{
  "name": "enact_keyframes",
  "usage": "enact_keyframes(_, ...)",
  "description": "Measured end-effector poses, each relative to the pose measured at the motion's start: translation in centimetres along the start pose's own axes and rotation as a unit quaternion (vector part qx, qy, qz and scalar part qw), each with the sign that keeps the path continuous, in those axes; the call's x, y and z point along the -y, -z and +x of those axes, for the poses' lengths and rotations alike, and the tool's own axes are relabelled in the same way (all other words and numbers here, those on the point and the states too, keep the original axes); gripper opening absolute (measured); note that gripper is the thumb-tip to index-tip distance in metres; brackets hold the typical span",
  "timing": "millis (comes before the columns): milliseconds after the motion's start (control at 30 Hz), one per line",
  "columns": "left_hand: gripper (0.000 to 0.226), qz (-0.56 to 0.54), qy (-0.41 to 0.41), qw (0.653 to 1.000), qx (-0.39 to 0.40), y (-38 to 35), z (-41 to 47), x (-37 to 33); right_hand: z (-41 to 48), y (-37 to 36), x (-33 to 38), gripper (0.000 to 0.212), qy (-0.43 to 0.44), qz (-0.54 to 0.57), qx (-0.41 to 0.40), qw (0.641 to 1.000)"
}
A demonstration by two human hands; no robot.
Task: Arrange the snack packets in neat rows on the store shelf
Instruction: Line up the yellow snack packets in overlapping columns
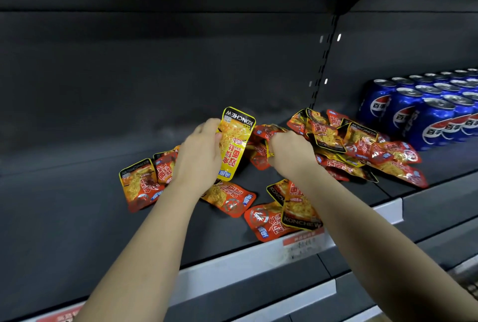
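Snack packets (362,146) reach the shelf edge (227,264); my left grip (199,156) holds a yellow packet (234,140), right grip (289,153) a red packet (265,131); open room at frame left.

1. Dim overall: the dark shelf (77,218) and its back wall hold little detail, and the top of the frame is near black.
2. Light comes from above and in front, brightening the forearms (144,244) and the yellow packet (236,140).
3. Small glints sit on the cans (437,125) and the foil snack packets (362,146).
4. Wide-angle bending curves the shelf edges; the corners look soft.
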State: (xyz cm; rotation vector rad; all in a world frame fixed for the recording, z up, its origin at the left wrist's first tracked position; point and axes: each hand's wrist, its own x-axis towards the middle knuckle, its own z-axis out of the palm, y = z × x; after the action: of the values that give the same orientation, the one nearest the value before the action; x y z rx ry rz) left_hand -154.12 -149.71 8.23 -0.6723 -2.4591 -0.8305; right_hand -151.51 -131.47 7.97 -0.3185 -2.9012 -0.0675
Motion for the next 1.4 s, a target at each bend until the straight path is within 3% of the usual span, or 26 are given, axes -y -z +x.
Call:
enact_keyframes(67,0.026,0.0,0.001,1.0,-0.001,0.1,0.0,0.0,-0.3,-0.1,0.3,0.035,0.002,0.001,0.006,1.0)
enact_keyframes(133,0.027,0.002,0.001,1.0,-0.004,0.1,0.0,-0.1,-0.5,0.2,0.4,0.038,0.004,0.004,0.011,1.0)
enact_keyframes(267,0.027,0.006,0.003,1.0,-0.004,0.1,0.1,0.0,-0.5,0.8,0.5,0.012,0.044,0.069,-0.041,0.996)
enact_keyframes(367,0.027,0.007,0.003,1.0,-0.009,0.0,0.2,0.1,-0.5,1.2,1.1,0.014,0.072,0.139,-0.112,0.981)
enact_keyframes(500,0.026,0.006,0.015,1.0,-0.02,0.3,0.2,0.3,-0.5,2.2,1.3,0.009,0.073,0.237,-0.105,0.963)
enact_keyframes(567,0.027,0.003,0.024,0.999,-0.033,0.6,0.2,0.5,-0.3,2.3,1.1,0.008,0.061,0.314,-0.108,0.941)
enact_keyframes(700,0.033,0.004,0.04,0.997,-0.066,1.9,0.7,0.5,-0.4,2.8,1.0,0.018,-0.002,0.513,-0.091,0.853)
enact_keyframes(800,0.031,-0.018,0.051,0.994,-0.093,3.2,1.0,0.3,-0.1,2.9,1.1,0.031,-0.033,0.57,-0.083,0.816)
enact_keyframes(900,0.024,-0.013,0.051,0.992,-0.111,4.3,0.9,1.2,0.6,2.5,1.4,0.015,-0.011,0.581,-0.059,0.812)
enact_keyframes(1000,0.028,0.021,0.056,0.993,-0.104,5.0,0.6,2.8,0.8,2.3,2.4,0.029,0.023,0.603,-0.028,0.797)
enact_keyframes(1067,0.03,0.026,0.059,0.993,-0.099,5.4,0.3,3.8,1.0,2.2,3.2,0.027,0.032,0.604,-0.036,0.796)
enact_keyframes(1267,0.034,0.018,0.053,0.993,-0.105,8.1,-1.0,6.5,1.6,1.9,7.0,0.022,0.063,0.528,0.01,0.847)
enact_keyframes(1400,0.034,0.016,0.081,0.991,-0.108,11.5,-2.4,9.4,1.2,2.0,11.9,0.027,0.088,0.511,0.024,0.855)
